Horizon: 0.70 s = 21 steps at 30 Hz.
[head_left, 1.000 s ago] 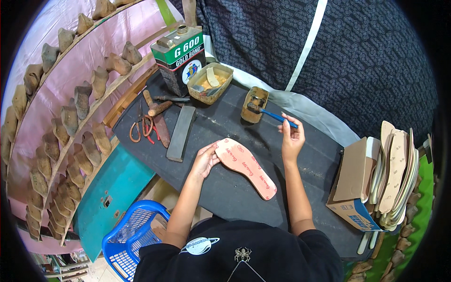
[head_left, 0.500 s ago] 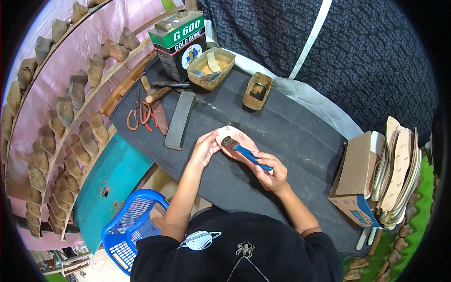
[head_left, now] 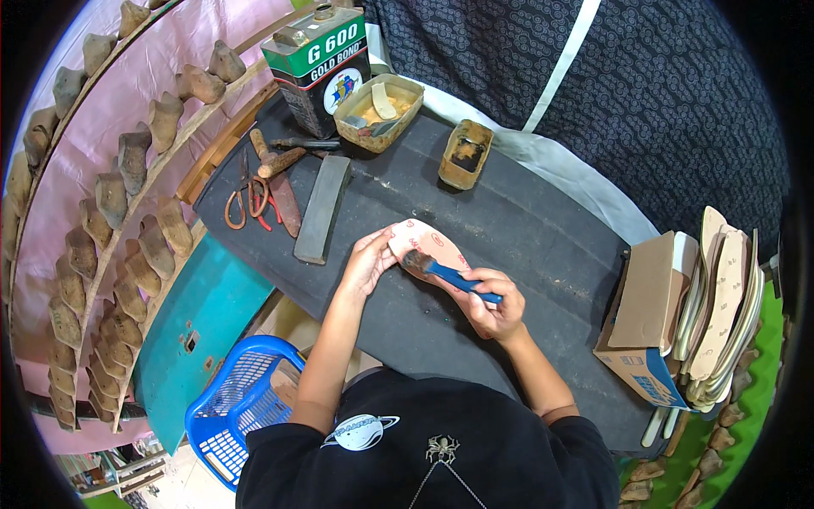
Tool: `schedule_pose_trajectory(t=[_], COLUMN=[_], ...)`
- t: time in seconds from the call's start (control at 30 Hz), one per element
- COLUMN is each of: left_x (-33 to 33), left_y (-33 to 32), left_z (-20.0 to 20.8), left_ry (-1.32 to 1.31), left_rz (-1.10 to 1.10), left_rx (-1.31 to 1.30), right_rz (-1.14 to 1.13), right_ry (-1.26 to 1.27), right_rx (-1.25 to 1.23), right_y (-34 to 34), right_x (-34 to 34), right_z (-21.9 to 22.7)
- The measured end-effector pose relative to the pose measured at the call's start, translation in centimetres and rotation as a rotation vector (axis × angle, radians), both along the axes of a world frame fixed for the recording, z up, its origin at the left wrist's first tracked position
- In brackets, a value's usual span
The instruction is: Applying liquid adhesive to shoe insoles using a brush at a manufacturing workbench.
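Note:
A pinkish-beige shoe insole (head_left: 434, 243) with small red printed marks is held above the dark work table. My left hand (head_left: 368, 261) pinches its left edge, thumb and fingers closed on it. In my right hand (head_left: 498, 305) is a brush with a blue handle (head_left: 456, 281), gripped between thumb and fingers. The brush's dark, stained bristles (head_left: 415, 260) rest on the insole's upper face, near its wide end. The narrow end of the insole runs down beneath my right hand and is partly hidden.
Farther off stand a green-and-black metal can (head_left: 317, 76), a tub of yellowish paste (head_left: 378, 140) and a stained small tin (head_left: 465, 154). A grey block (head_left: 323, 209), scissors (head_left: 235, 209) and a hammer (head_left: 280, 161) lie left. A carton (head_left: 646, 301) of insoles stands right.
The brush has slid slightly right across the insole, and its handle has tilted to a flatter angle with my right hand. My left hand keeps its hold on the edge.

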<state>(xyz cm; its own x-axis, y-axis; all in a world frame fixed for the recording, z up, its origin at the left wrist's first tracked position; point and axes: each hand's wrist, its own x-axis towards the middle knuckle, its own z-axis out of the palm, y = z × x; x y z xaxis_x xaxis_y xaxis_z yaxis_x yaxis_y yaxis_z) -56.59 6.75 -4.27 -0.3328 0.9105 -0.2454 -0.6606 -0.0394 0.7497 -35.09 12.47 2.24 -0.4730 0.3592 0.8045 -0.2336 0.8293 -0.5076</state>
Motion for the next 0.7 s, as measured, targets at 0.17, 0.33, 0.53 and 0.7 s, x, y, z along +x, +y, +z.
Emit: schedule_pose_trajectory(t=[0.17, 0.33, 0.53, 0.7], left_x=[0.1, 0.1, 0.2, 0.0], left_y=[0.0, 0.0, 0.0, 0.0], left_z=[0.2, 0.3, 0.2, 0.1], left_ry=[0.002, 0.017, 0.014, 0.020], left_rz=[0.015, 0.004, 0.016, -0.008], left_rx=[-0.010, -0.005, -0.007, -0.013], right_rz=[0.047, 0.043, 0.101, 0.126], right_ry=[-0.108, -0.192, -0.191, -0.153], right_rx=[-0.091, -0.144, -0.145, -0.026], right_y=[0.2, 0.8, 0.0, 0.5], right_x=[-0.2, -0.2, -1.1, -0.1], right_z=[-0.3, -0.3, -0.5, -1.2])
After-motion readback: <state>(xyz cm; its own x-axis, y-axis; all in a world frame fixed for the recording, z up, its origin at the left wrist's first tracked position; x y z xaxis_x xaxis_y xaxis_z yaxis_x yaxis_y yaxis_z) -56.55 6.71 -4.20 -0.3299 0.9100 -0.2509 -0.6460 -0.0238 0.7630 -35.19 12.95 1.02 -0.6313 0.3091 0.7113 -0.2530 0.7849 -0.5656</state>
